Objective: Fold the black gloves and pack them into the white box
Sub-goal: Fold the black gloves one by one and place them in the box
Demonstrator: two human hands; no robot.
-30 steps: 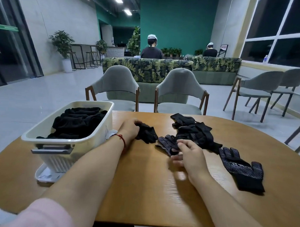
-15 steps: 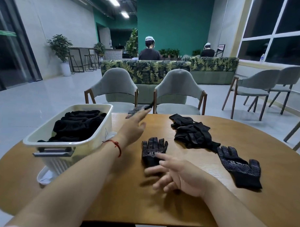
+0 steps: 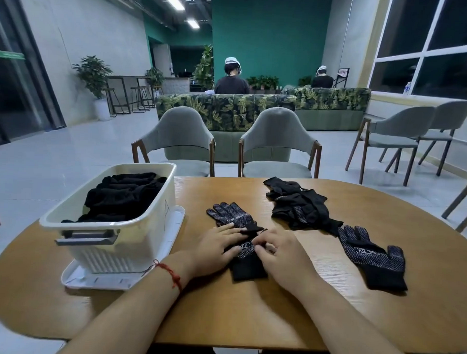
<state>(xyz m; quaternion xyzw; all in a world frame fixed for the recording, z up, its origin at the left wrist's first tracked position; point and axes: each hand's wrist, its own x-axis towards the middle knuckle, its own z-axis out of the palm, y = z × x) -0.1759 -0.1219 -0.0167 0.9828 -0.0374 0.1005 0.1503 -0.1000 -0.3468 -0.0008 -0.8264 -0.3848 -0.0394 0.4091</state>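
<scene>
1. Head view: the left hand [image 3: 219,245] lies flat on a black dotted glove [image 3: 232,218], its fingers [image 3: 226,229] straight and close together, pressing the cloth down on the table [image 3: 248,315].
2. The right hand [image 3: 282,254] meets it from the other side. Its fingers [image 3: 260,244] are curled tight, tips nipping the glove's cloth at the palm; the thumb is hidden.
3. This glove lies palm up just right of the white box [image 3: 145,242], fingers pointing away from the person, cuff towards them.
4. A white print sits on its palm between the two hands: a small square-framed sign, too small to read.
5. Inside the white box lie folded gloves [image 3: 120,196], filling it nearly to the rim.
6. Further right of the box is a loose pile of gloves [image 3: 300,205], and beyond that a single glove [image 3: 372,257], flat and palm up, with a white print I cannot read.
7. A red string [image 3: 170,272] circles the left wrist, near the box's front corner.
</scene>
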